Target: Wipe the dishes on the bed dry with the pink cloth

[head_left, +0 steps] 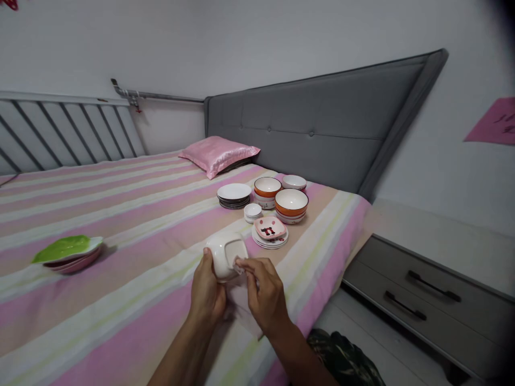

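My left hand is closed round a small white square dish, held upside down above the striped bed. My right hand pinches a white cloth and presses it against the dish's underside. The cloth hangs down between my hands. Beyond the dish stands a group of crockery: a pink patterned dish on a stack of white plates, small white saucers, two orange bowls, a white bowl and a plate stack.
A green leaf-shaped plate on pink dishes lies at the bed's left. A pink pillow rests by the grey headboard. A grey drawer cabinet stands right of the bed. A white rail runs along the far side.
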A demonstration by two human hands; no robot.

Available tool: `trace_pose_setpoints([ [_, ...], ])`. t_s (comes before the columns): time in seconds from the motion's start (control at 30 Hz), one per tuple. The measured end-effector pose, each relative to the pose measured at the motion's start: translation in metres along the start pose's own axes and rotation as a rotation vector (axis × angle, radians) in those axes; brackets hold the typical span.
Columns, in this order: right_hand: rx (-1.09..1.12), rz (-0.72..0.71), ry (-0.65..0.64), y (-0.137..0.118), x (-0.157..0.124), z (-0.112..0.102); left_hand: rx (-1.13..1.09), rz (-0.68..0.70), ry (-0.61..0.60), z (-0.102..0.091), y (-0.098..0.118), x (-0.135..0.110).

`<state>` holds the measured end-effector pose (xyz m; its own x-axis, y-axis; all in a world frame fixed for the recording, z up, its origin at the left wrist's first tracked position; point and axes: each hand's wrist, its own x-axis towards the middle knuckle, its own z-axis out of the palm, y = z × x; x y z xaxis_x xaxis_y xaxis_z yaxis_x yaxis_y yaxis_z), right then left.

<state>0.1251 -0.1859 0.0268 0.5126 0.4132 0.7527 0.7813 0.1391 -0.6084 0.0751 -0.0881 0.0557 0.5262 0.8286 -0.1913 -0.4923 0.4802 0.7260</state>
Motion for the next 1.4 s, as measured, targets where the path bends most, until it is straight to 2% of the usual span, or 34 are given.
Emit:
trace_pose_setpoints([
  [0.13,-0.107,0.031,0.134,0.007,0.002,0.001,0.035,0.021,0.003,0.002,0.000,-0.002],
  [0.37,-0.201,0.062,0.272,0.013,0.005,-0.007,0.106,-0.073,-0.095,0.005,-0.015,-0.016],
  [0.53,-0.211,0.021,0.214,0.014,0.005,-0.009,0.114,-0.046,-0.112,0.003,-0.015,-0.015],
  [0.7,-0.201,0.100,0.143,0.014,0.004,-0.009,0.128,-0.016,-0.124,0.004,-0.011,-0.014],
  [0.83,-0.182,0.143,0.088,0.013,0.006,-0.010,0.103,0.020,-0.084,0.003,-0.014,-0.012],
  [1.17,-0.197,0.174,0.255,0.014,0.008,-0.011,0.193,0.006,-0.132,0.002,-0.022,-0.017],
  [1.4,-0.105,0.141,0.210,0.012,0.008,-0.011,0.231,0.000,-0.172,-0.002,-0.030,-0.018],
])
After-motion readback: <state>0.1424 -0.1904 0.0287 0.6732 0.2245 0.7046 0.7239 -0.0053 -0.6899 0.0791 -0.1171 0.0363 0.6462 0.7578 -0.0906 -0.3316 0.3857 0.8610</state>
